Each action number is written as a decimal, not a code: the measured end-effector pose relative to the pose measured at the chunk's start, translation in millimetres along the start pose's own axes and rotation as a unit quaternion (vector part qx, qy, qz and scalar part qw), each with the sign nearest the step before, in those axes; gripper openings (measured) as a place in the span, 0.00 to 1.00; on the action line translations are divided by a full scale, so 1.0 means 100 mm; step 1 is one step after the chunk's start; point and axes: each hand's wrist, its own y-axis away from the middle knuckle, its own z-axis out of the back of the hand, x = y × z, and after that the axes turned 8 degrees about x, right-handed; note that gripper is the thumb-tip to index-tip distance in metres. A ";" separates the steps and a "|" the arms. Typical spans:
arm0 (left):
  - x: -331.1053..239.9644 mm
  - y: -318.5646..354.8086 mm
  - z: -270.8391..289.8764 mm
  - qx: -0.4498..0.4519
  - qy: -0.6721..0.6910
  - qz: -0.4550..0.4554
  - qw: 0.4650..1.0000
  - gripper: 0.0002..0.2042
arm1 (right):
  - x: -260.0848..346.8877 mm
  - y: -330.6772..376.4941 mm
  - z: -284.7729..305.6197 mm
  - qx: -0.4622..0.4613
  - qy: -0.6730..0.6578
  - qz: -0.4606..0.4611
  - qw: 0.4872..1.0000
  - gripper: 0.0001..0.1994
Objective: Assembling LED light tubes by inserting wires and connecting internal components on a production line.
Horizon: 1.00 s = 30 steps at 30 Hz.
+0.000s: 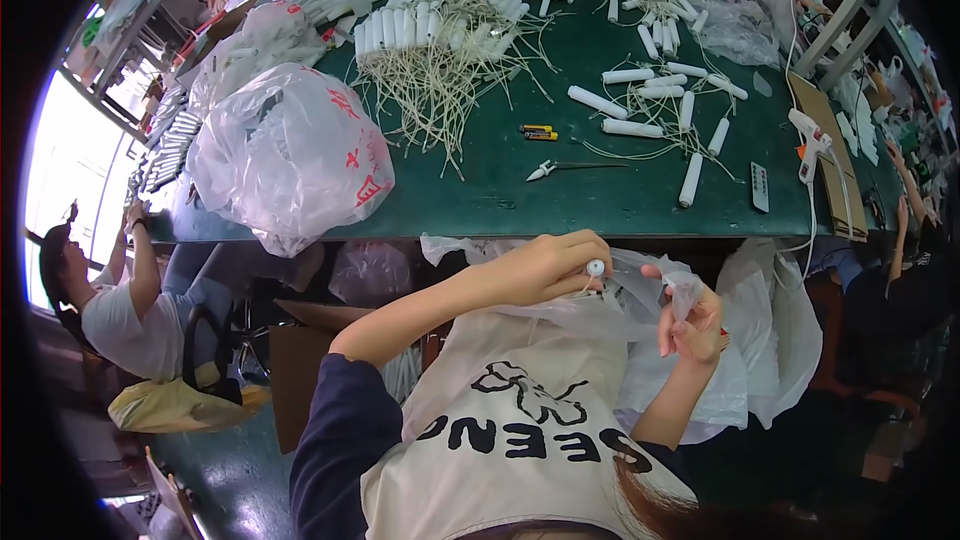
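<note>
In front of my lap, just off the table's near edge, my left hand (572, 262) is closed around a slim white tube (596, 267); only its round end shows between the fingers. A thin pale wire hangs below that end. To its right, my right hand (698, 325) is raised with curled fingers, and a crumpled piece of clear plastic film (685, 290) is caught at them. How firmly the fingers grip the film is hard to see. White plastic bags (690, 390) spread over my lap beneath both hands.
On the green table (450, 210) lie loose white tubes with wires (630, 128), a heap of wired tubes (430, 30), two batteries (538, 132), a pointed tool (575, 168) and a remote (760, 187). A stuffed plastic bag (290, 150) stands left, a power strip (808, 145) right. People sit at both sides.
</note>
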 end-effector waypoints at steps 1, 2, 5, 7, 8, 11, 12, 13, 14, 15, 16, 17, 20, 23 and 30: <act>0.15 0.00 -0.09 0.001 0.001 0.000 1.000 0.10 | 0.01 0.01 0.00 0.014 -0.005 -0.003 1.000 0.22; 0.34 0.01 -0.17 0.047 -0.081 0.017 0.995 0.10 | 0.02 0.00 0.00 0.027 -0.009 -0.004 1.000 0.23; 0.68 0.02 -0.44 0.109 -0.175 0.083 0.975 0.11 | 0.02 -0.03 0.02 0.066 -0.010 0.001 0.998 0.22; 0.83 0.00 -0.59 0.141 -0.203 0.146 0.958 0.11 | 0.02 -0.04 0.00 0.069 -0.009 -0.001 0.998 0.22; 0.91 -0.07 -0.63 0.142 -0.202 0.143 0.958 0.11 | 0.03 -0.04 0.00 0.072 -0.007 -0.005 0.997 0.23; 1.01 -0.22 -0.73 0.170 -0.050 0.232 0.956 0.14 | 0.01 -0.05 -0.01 0.060 -0.005 -0.014 0.998 0.27; 1.02 -0.25 -0.77 0.124 -0.029 0.261 0.957 0.17 | 0.01 -0.05 0.00 0.058 -0.004 -0.015 0.998 0.27; 1.02 -0.27 -0.79 0.077 -0.009 0.289 0.954 0.20 | 0.01 -0.04 0.00 0.050 -0.003 -0.015 0.999 0.28; 1.10 -0.26 -0.82 0.079 -0.008 0.289 0.954 0.20 | 0.00 -0.04 0.00 0.042 -0.001 -0.015 0.999 0.29; 1.21 -0.21 -0.84 0.061 0.059 0.317 0.945 0.24 | 0.01 -0.03 0.00 0.042 -0.002 -0.017 0.999 0.29; 1.31 -0.15 -0.88 0.043 0.125 0.344 0.930 0.28 | 0.01 -0.04 -0.01 0.048 -0.001 -0.017 0.999 0.29; 1.28 -0.16 -0.81 0.044 0.126 0.344 0.929 0.28 | 0.02 -0.05 0.00 0.052 0.001 -0.016 0.999 0.29; 0.94 -0.16 -0.53 0.062 0.293 0.384 0.873 0.27 | 0.05 -0.04 -0.02 0.054 0.010 -0.019 0.998 0.29; 0.92 -0.05 -0.34 0.116 0.117 0.296 0.941 0.23 | 0.04 -0.04 0.02 0.052 0.015 -0.018 0.998 0.29; 0.20 0.23 -0.07 0.171 -0.152 0.336 0.914 0.24 | 0.05 -0.03 0.05 0.046 0.025 -0.017 0.998 0.29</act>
